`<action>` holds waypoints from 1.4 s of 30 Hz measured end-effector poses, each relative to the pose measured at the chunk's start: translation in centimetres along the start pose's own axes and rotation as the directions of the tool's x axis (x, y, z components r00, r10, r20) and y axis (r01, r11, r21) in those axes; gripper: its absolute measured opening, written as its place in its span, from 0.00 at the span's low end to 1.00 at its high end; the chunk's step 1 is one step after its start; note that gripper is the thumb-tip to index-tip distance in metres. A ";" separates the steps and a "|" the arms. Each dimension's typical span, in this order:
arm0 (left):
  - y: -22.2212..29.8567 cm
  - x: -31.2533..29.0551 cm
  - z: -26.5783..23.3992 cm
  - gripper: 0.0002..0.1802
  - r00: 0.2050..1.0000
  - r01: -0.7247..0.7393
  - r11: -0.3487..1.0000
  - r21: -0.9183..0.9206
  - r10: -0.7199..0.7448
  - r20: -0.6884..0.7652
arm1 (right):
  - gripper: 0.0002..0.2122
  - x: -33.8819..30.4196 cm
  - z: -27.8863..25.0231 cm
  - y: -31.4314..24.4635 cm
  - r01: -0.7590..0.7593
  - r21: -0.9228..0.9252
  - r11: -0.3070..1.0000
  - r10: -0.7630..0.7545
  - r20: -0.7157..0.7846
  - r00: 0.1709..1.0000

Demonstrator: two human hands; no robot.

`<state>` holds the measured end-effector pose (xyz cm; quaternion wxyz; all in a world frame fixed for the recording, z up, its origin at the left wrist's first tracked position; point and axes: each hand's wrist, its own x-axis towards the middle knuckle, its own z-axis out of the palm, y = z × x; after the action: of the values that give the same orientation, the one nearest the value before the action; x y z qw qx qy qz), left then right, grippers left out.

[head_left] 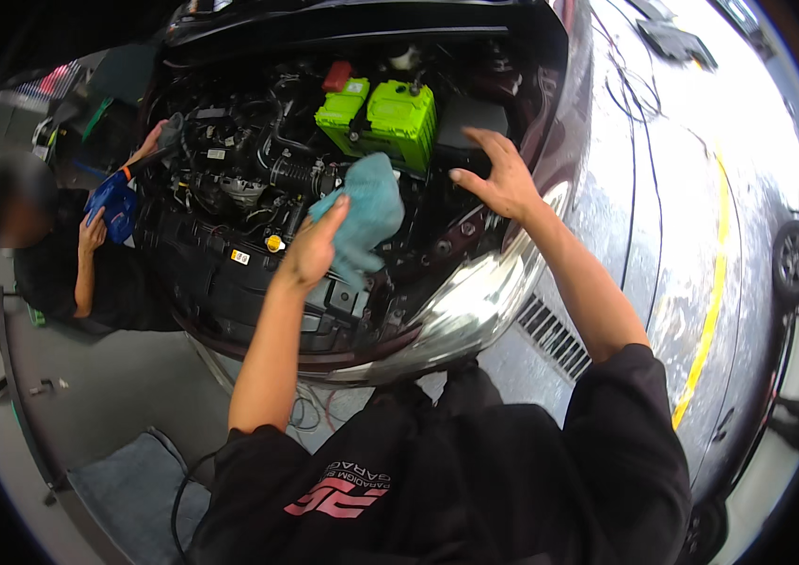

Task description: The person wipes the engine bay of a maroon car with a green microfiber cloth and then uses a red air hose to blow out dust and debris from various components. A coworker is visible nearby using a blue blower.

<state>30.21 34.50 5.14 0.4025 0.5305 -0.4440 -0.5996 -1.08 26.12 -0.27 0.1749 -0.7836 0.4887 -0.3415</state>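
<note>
My left hand (pixel 317 247) grips a teal cloth (pixel 371 202), which hangs blurred over the front of the engine bay. Its fingers are mostly hidden behind the cloth. To the right, my right hand (pixel 501 177) hovers with thumb and fingers spread, holding nothing, near a dark box-shaped cover (pixel 471 122). Just beyond the cloth sits a bright green car battery (pixel 401 113) with a red terminal cover (pixel 336 75). Left of the cloth runs a black ribbed air hose (pixel 294 173), and a yellow cap (pixel 274 243) shows nearer to me.
At the left, another person (pixel 70 235) leans over the car, one hand on a blue tool (pixel 115 205) and the other at a grey cloth (pixel 171 132). A headlight (pixel 475 292) lies below my right forearm. Black cables (pixel 633 122) and a drain grate (pixel 553 337) are on the floor.
</note>
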 end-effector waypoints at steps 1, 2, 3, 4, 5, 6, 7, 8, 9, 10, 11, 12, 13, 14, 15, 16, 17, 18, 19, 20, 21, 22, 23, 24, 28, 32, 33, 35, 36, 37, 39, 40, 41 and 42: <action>2.0 -2.5 -0.8 0.28 0.998 0.055 0.995 0.084 -0.055 0.006 | 0.38 -0.3 -0.2 -3.0 -0.037 0.122 0.992 0.034 0.022 0.999; 3.4 -4.3 -2.2 0.28 0.985 0.095 0.986 0.136 -0.113 0.132 | 0.41 -1.2 0.2 -6.0 -0.053 0.368 0.928 0.030 0.068 0.997; 4.7 -5.5 -3.3 0.28 0.951 0.122 0.975 0.187 -0.169 0.259 | 0.44 -2.5 0.7 -9.0 -0.072 0.585 0.808 0.015 0.102 0.995; 6.3 -6.5 -3.5 0.28 0.917 0.137 0.967 0.214 -0.205 0.341 | 0.43 -4.0 1.6 -12.0 -0.093 0.695 0.713 -0.030 0.163 0.986; 6.9 -7.0 -3.6 0.29 0.897 0.139 0.950 0.281 -0.241 0.370 | 0.43 -5.8 2.1 -14.8 -0.119 0.785 0.609 -0.085 0.213 0.973; 7.5 -7.3 -3.8 0.29 0.879 0.135 0.926 0.353 -0.276 0.389 | 0.40 -7.5 1.7 -17.6 -0.257 0.711 0.655 -0.007 0.346 0.938; 8.0 -7.7 -3.9 0.30 0.862 0.125 0.895 0.428 -0.312 0.400 | 0.36 -9.1 1.4 -20.0 -0.385 0.624 0.680 0.074 0.464 0.883; 8.0 -7.9 -3.6 0.27 0.835 0.132 0.885 0.447 -0.343 0.431 | 0.33 -10.8 1.6 -21.3 -0.432 0.623 0.652 0.144 0.458 0.877; 7.9 -8.4 -3.5 0.30 0.820 0.124 0.877 0.464 -0.354 0.450 | 0.31 -12.7 1.9 -22.0 -0.472 0.630 0.617 0.205 0.450 0.869; 7.2 -8.8 -3.3 0.32 0.805 0.121 0.869 0.479 -0.368 0.466 | 0.29 -14.4 2.0 -22.4 -0.513 0.635 0.578 0.265 0.448 0.854; 6.4 -9.1 -3.4 0.34 0.790 0.118 0.862 0.492 -0.382 0.480 | 0.27 -16.0 1.8 -22.6 -0.534 0.645 0.547 0.330 0.420 0.845; 3.4 -9.7 -4.7 0.36 0.840 0.114 0.828 0.549 -0.375 0.392 | 0.25 -17.7 1.3 -22.5 -0.545 0.657 0.521 0.392 0.383 0.836; 3.3 -10.3 -4.8 0.37 0.803 0.104 0.821 0.562 -0.402 0.439 | 0.23 -19.4 0.5 -22.2 -0.559 0.665 0.495 0.457 0.347 0.819; 3.2 -10.9 -4.6 0.37 0.765 0.095 0.814 0.572 -0.428 0.481 | 0.21 -21.0 -0.5 -21.6 -0.542 0.618 0.570 0.505 0.257 0.824; 3.1 -11.6 -4.4 0.38 0.730 0.088 0.808 0.582 -0.450 0.514 | 0.20 -22.4 -1.7 -21.0 -0.523 0.562 0.641 0.533 0.165 0.830; 3.9 -12.5 -4.1 0.38 0.756 0.071 0.779 0.622 -0.449 0.477 | 0.19 -23.4 -2.7 -20.4 -0.537 0.566 0.625 0.587 0.113 0.802; 3.9 -13.1 -4.2 0.37 0.778 0.085 0.791 0.606 -0.433 0.456 | 0.19 -24.3 -3.9 -19.6 -0.550 0.571 0.610 0.634 0.065 0.771; 4.1 -13.9 -4.5 0.36 0.801 0.108 0.798 0.593 -0.423 0.423 | 0.18 -25.0 -4.7 -18.9 -0.577 0.622 0.529 0.704 0.058 0.708; 4.4 -14.7 -4.8 0.35 0.826 0.134 0.807 0.575 -0.412 0.385 | 0.18 -25.3 -5.6 -18.1 -0.577 0.636 0.513 0.724 0.042 0.689; 4.8 -15.4 -4.9 0.32 0.858 0.166 0.819 0.549 -0.394 0.328 | 0.18 -25.0 -6.3 -17.2 -0.579 0.623 0.526 0.717 0.042 0.696; 4.6 -16.3 -5.2 0.30 0.888 0.204 0.847 0.491 -0.371 0.271 | 0.18 -24.6 -7.0 -16.6 -0.580 0.608 0.543 0.704 0.047 0.709; 5.0 -17.2 -4.6 0.30 0.912 0.236 0.859 0.454 -0.357 0.202 | 0.19 -24.1 -7.4 -16.2 -0.566 0.572 0.594 0.647 0.078 0.759; 5.6 -18.2 -3.9 0.30 0.930 0.266 0.871 0.412 -0.344 0.126 | 0.19 -23.5 -7.5 -16.1 -0.544 0.536 0.646 0.583 0.115 0.804; 5.8 -19.1 -3.7 0.30 0.925 0.279 0.868 0.410 -0.357 0.128 | 0.20 -22.6 -7.4 -16.0 -0.510 0.506 0.696 0.501 0.167 0.849; 4.9 -23.6 2.6 0.32 0.910 0.273 0.813 0.514 -0.391 0.135 | 0.31 -19.8 -7.2 -17.5 -0.083 0.476 0.875 -0.113 0.368 0.923; 2.6 -29.7 8.7 0.36 0.919 0.294 0.829 0.476 -0.382 0.098 | 0.29 -20.1 -6.2 -20.0 0.135 0.657 0.742 -0.548 0.477 0.687; 1.6 -32.1 10.0 0.36 0.933 0.308 0.858 0.410 -0.357 0.045 | 0.27 -20.8 -6.1 -20.4 0.061 0.672 0.738 -0.568 0.570 0.593; -0.9 -36.6 12.5 0.35 0.951 0.309 0.909 0.279 -0.299 -0.079 | 0.25 -22.2 -5.7 -21.0 -0.064 0.658 0.750 -0.599 0.717 0.357; -2.2 -38.7 13.5 0.35 0.945 0.315 0.924 0.218 -0.285 -0.158 | 0.19 -23.7 -5.2 -21.2 -0.014 0.719 0.695 -0.655 0.641 0.400; -3.8 -40.6 14.3 0.35 0.918 0.363 0.913 0.186 -0.316 -0.241 | 0.17 -24.9 -5.0 -21.6 -0.051 0.689 0.723 -0.637 0.693 0.338; -7.3 -44.9 16.4 0.35 0.822 0.472 0.877 0.088 -0.402 -0.403 | 0.14 -27.5 -4.7 -22.7 -0.112 0.622 0.775 -0.598 0.779 0.191; -9.7 -47.1 17.9 0.33 0.799 0.431 0.901 0.047 -0.357 -0.484 | 0.12 -29.3 -4.0 -22.8 -0.058 0.697 0.715 -0.680 0.712 0.175; -12.3 -49.2 19.7 0.32 0.765 0.386 0.922 0.015 -0.311 -0.563 | 0.12 -31.0 -3.7 -23.0 -0.030 0.712 0.702 -0.706 0.700 0.101; -14.6 -51.0 21.8 0.31 0.724 0.340 0.941 -0.003 -0.263 -0.637 | 0.11 -32.5 -3.4 -23.2 0.001 0.728 0.685 -0.728 0.685 0.033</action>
<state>14.14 89.58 6.34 0.3935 0.7869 -0.2249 -0.4187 2.05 65.81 4.38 0.5559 -0.8202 -0.1029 0.0874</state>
